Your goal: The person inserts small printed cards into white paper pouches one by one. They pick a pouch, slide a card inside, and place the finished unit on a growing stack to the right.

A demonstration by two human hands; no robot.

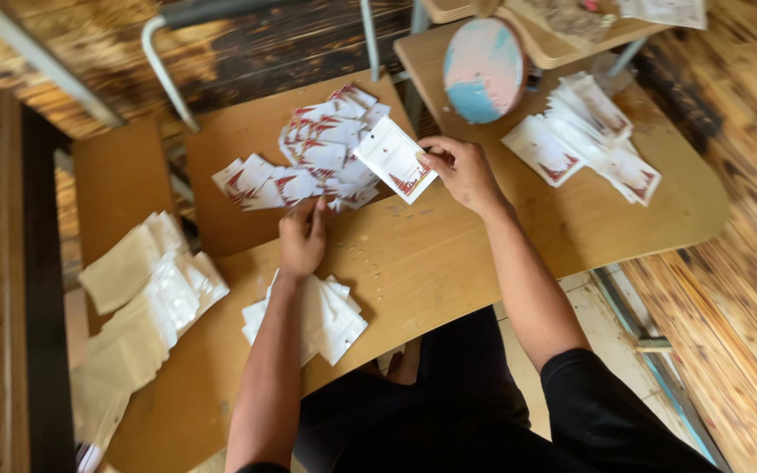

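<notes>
Fingers of the right hand (464, 171) pinch one white rectangular card with red print (394, 159) above the wooden worktop's (449, 254) far edge. The left hand (301, 236) rests loosely curled, fingertips touching the scattered pile of matching cards (308, 158).

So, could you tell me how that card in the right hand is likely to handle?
The card stays flat though the right hand pinches only one edge, so probably fairly stiff. It looks thin, likely light. The loose pile hints such cards slide easily.
</notes>
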